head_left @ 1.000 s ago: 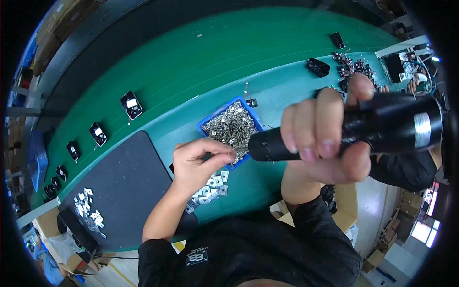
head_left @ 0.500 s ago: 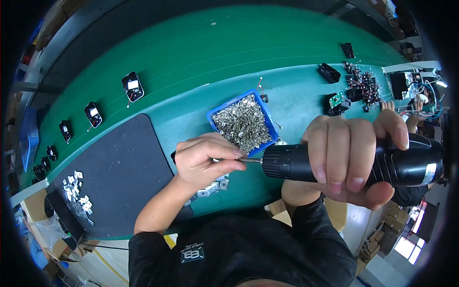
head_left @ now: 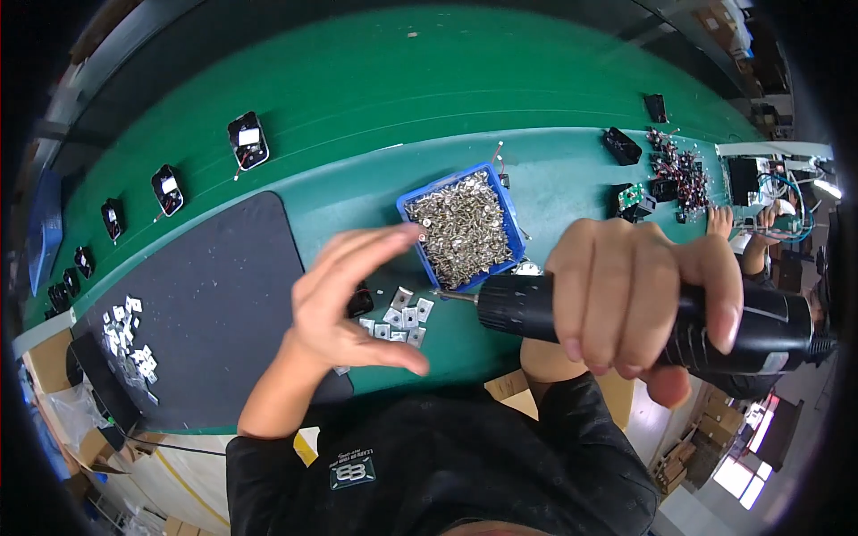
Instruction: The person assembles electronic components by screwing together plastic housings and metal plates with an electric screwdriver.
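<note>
My right hand [head_left: 617, 290] is wrapped around a black electric screwdriver [head_left: 514, 302], held level with its bit pointing left. A thin metal bit [head_left: 456, 296] sticks out of its nose; whether a screw sits on the tip is too small to tell. My left hand [head_left: 335, 299] is open left of the bit, thumb and fingers spread with nothing between them. Just beyond the bit stands a blue tray [head_left: 512, 214] heaped with silver screws [head_left: 460, 232]. Small square metal plates [head_left: 409, 317] lie beside my left hand, and a black part [head_left: 360, 302] shows partly behind it.
A dark mat [head_left: 206, 313] covers the left bench, with more metal plates [head_left: 134, 344] on it. Several black housings [head_left: 248, 141] line the green surface beyond. At the right are wired parts [head_left: 681, 174], a black shell [head_left: 621, 146] and another person's hand [head_left: 719, 221].
My left hand has let go of the screwdriver bit, opened and moved left. The screwdriver has shifted slightly left and now tilts a little, with my right hand still around it.
</note>
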Motion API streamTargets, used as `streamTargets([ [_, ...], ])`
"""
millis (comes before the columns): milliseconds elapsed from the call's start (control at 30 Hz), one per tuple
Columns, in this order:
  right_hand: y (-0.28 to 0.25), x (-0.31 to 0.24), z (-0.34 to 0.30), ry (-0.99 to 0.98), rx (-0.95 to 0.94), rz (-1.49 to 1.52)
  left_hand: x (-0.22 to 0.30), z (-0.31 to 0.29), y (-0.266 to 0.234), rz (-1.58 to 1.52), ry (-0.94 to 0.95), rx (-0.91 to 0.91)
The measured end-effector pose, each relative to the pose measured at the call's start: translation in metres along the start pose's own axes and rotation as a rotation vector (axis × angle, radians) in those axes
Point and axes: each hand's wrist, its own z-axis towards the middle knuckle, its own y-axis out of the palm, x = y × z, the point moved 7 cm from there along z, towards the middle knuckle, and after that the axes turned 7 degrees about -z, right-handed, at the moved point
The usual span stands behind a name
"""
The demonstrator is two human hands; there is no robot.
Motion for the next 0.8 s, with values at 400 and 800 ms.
streamTargets([
  [400, 0.025, 0.097, -0.029, 0.275, 0.283, -0.146, -0.034, -0.071, -0.032, 0.566, -0.333, -0.193],
  [800, 0.022, 0.124, -0.043, 0.351, 0.366, -0.145, -0.034, -0.056, -0.032, 0.586, -0.27, -0.118],
])
